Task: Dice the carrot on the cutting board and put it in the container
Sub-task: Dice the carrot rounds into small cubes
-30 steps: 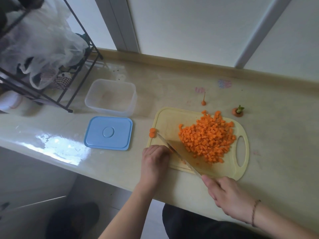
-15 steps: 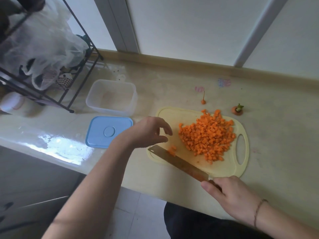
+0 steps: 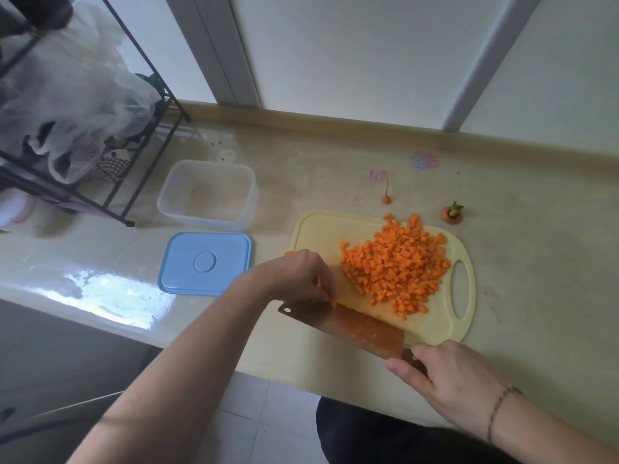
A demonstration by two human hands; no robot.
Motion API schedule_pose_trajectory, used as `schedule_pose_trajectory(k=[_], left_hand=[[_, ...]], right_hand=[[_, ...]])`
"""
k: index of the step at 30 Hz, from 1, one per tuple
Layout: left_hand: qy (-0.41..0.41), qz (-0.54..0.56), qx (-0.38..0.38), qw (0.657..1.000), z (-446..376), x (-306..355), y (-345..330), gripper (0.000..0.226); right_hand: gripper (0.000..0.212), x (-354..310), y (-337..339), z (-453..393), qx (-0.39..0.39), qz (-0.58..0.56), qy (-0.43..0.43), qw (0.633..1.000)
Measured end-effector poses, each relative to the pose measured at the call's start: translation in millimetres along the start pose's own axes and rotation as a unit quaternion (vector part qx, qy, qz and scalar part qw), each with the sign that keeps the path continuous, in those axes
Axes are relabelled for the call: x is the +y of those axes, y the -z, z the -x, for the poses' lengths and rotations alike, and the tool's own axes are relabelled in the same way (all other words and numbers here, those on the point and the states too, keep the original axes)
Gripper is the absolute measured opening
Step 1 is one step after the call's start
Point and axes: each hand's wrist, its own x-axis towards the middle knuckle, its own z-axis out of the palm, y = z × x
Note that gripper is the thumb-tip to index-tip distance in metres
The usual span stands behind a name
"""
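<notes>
Left of cutting board (image 3: pixel 321 229): blue lid (image 3: pixel 205 262), open container (image 3: pixel 207 195).

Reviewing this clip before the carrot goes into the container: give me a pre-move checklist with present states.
1. Carrot diced: ok, diced carrot piled on the cutting board.
2. Container open: ok, blue lid lies beside it.
3. Knife gripped: ok, right hand holds the handle.
4. Left hand free: not ok, its fingertips are at the blade with a carrot bit.
5. Stray pieces gathered: not ok, one lies off the board's left edge.
</notes>
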Motion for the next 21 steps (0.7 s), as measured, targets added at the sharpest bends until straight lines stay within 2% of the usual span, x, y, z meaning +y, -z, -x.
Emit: schedule_pose_trajectory(k=[5,10,13,15,18,21], left_hand=[[-0.042,-0.009,0.082,0.996,-2.0,-3.4,-10.3,0.016],[-0.062,0.019,0.142,0.988,-1.7,-18.4,-17.8,0.016],[-0.097,0.028,0.181,0.978,4.3,-27.8,-23.8,0.028],[-0.126,0.028,0.165,0.978,7.6,-27.7,-28.0,0.028],[-0.148,0.014,0.156,0.977,7.5,-26.1,-37.0,0.032],[-0.159,-0.014,0.198,0.967,3.9,-27.4,-50.7,0.020]], right_hand=[[0.073,-0.8,8.6,1.9,-0.015,0.004,0.003,1.000],[0.088,22.9,14.6,18.1,-0.015,-0.017,-0.012,1.000],[0.086,39.3,21.0,32.4,-0.017,-0.097,-0.049,0.994],[0.090,42.6,28.6,38.0,-0.021,-0.158,-0.090,0.983],[0.090,37.5,33.7,37.4,-0.027,-0.271,-0.157,0.949],[0.082,28.5,32.8,28.9,-0.056,-0.352,-0.196,0.913]])
